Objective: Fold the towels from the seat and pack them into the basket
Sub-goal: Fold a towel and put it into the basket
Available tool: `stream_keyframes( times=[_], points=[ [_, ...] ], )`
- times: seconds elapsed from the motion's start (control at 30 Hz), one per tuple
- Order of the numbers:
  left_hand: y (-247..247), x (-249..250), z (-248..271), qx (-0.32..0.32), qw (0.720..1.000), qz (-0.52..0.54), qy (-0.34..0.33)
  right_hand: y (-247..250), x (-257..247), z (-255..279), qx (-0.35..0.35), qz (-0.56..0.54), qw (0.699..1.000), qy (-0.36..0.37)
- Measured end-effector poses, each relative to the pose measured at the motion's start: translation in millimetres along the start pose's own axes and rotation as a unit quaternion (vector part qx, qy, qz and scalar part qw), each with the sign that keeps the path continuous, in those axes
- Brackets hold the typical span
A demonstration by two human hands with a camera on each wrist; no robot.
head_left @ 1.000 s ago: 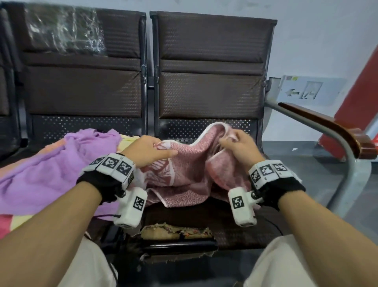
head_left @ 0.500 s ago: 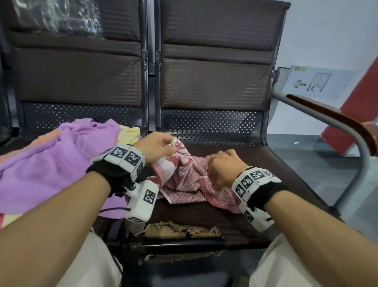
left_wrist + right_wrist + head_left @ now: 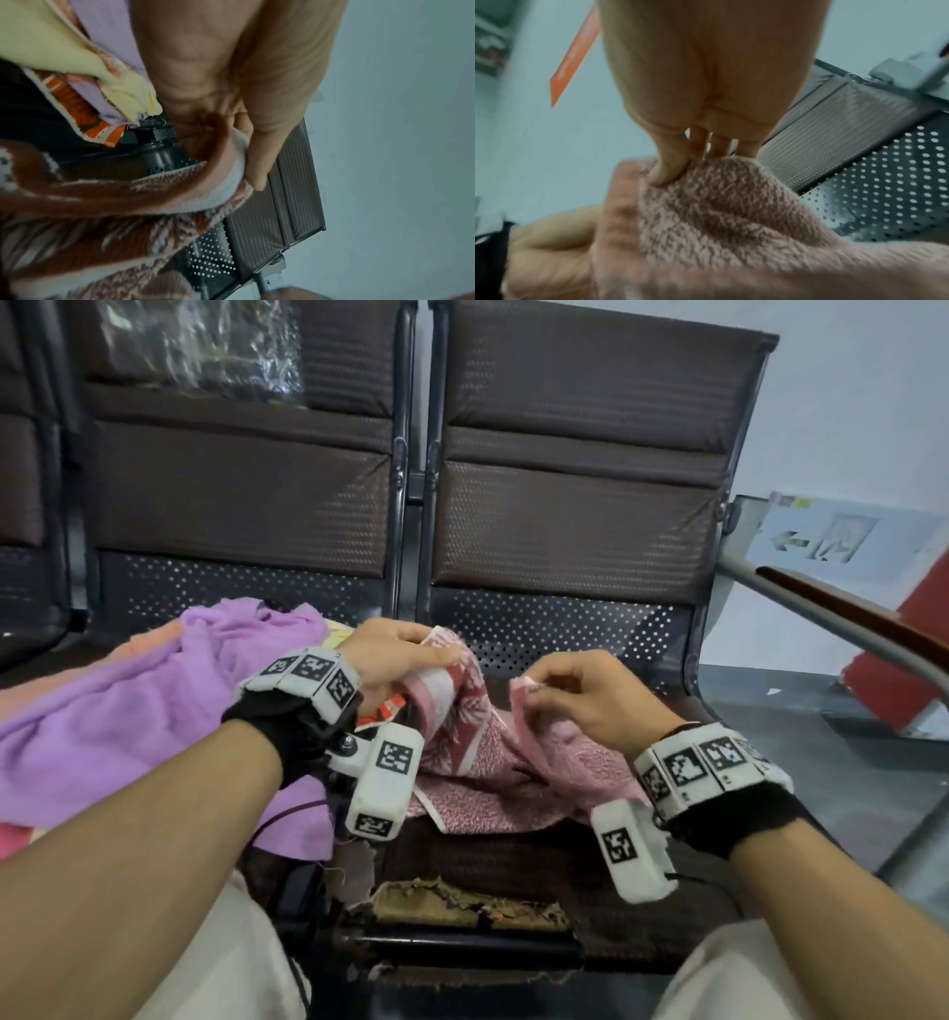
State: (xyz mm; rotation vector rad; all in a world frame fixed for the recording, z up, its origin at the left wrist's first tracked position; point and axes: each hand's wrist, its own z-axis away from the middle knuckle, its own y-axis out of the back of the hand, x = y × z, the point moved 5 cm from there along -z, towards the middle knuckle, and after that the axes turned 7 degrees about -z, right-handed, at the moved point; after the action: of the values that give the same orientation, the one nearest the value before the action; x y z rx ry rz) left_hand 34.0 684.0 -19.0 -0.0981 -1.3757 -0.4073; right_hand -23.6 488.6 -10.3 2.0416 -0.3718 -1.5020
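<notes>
the left hand (image 3: 395, 654) pinches a white-banded edge of the pink patterned towel (image 3: 482, 752), thumb on top and fingers curled beneath, the grip shown close in the left wrist view where the thumb (image 3: 259, 158) presses the band against the palm. the right hand (image 3: 590, 695) pinches another edge of the same towel between thumb and curled fingers, raised a little above the seat; in the right wrist view its fingertips (image 3: 664, 170) dig into the fluffy cloth. between the 2 hands the towel sags in loose folds, its lower part resting on the brown seat (image 3: 513, 860) of a metal bench, whose front edge is torn with padding showing. just left of it, on the neighbouring seat, lies a heap of other cloths topped by a purple towel (image 3: 128, 711), with yellow and orange pieces under it. a grey armrest (image 3: 832, 629) with a wooden top runs along the right. the basket appears in none of the views.
</notes>
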Motion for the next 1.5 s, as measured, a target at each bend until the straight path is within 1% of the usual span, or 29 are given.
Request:
stream_keyframes(
  times=[0.03,0.07,0.1,0.13,0.17,0.2,0.27,0.33,0.43,0.57,0.67,0.77,0.83,0.87,0.93,0.97,1.03,1.1,1.17,1.27,1.33,1.37,1.43,1.5],
  points=[
    [-4,1,2,-0.015,1.0,0.019,-0.007,3,0,0,0.018,0.016,1.0,0.001],
    [-8,2,5,-0.027,0.999,0.026,-0.015,2,1,0,0.012,0.071,0.997,-0.002],
    [-11,3,8,-0.039,0.999,0.027,-0.023,-3,2,2,-0.009,0.127,0.992,-0.001],
    [-14,3,10,-0.049,0.998,0.028,-0.029,-8,1,3,-0.022,0.16,0.987,0.004],
    [-17,3,12,-0.055,0.997,0.029,-0.034,-10,0,4,-0.017,0.152,0.988,0.009],
    [-18,2,14,-0.051,0.997,0.027,-0.042,-9,-4,4,0.004,0.117,0.993,0.013],
    [-16,3,17,-0.014,0.998,0.017,-0.064,-5,-12,4,0.051,0.053,0.997,0.021],
    [-14,1,18,0.007,0.997,0.011,-0.07,-6,-18,3,0.065,0.033,0.997,0.025],
    [-22,-2,22,-0.022,0.998,-0.008,-0.059,-14,-22,3,0.084,0.069,0.994,0.022],
    [-37,-2,29,-0.09,0.995,-0.003,-0.049,-16,-20,1,0.13,0.09,0.987,0.003],
    [-41,1,36,-0.13,0.988,-0.007,-0.08,-14,-18,-1,0.154,0.087,0.984,-0.01],
    [-39,-1,38,-0.119,0.985,-0.056,-0.112,-16,-17,-2,0.159,0.066,0.985,-0.012],
    [-36,-2,37,-0.103,0.982,-0.099,-0.126,-18,-16,-2,0.144,0.052,0.988,-0.009],
    [-33,-3,36,-0.09,0.978,-0.133,-0.134,-18,-16,-3,0.123,0.051,0.991,-0.008],
    [-24,-2,33,-0.041,0.962,-0.221,-0.156,-19,-11,-2,0.049,0.103,0.993,-0.016],
    [-17,-2,32,-0.008,0.952,-0.259,-0.165,-19,-6,0,0.003,0.153,0.988,-0.025],
    [0,1,30,0.07,0.933,-0.302,-0.182,-17,8,7,-0.075,0.238,0.967,-0.057],
    [19,5,30,0.152,0.915,-0.319,-0.197,-13,19,16,-0.118,0.276,0.95,-0.087],
    [36,4,30,0.2,0.904,-0.319,-0.201,-10,22,23,-0.134,0.295,0.942,-0.089],
    [50,1,29,0.218,0.904,-0.304,-0.205,-4,22,33,-0.136,0.307,0.937,-0.094],
    [54,0,31,0.224,0.913,-0.274,-0.202,1,21,41,-0.143,0.306,0.935,-0.11],
    [55,-1,32,0.228,0.922,-0.241,-0.198,3,21,45,-0.149,0.316,0.93,-0.114],
    [54,-1,36,0.22,0.95,-0.133,-0.176,3,19,52,-0.166,0.35,0.914,-0.12],
    [46,2,42,0.179,0.97,-0.019,-0.163,2,15,55,-0.179,0.376,0.901,-0.125]
  ],
)
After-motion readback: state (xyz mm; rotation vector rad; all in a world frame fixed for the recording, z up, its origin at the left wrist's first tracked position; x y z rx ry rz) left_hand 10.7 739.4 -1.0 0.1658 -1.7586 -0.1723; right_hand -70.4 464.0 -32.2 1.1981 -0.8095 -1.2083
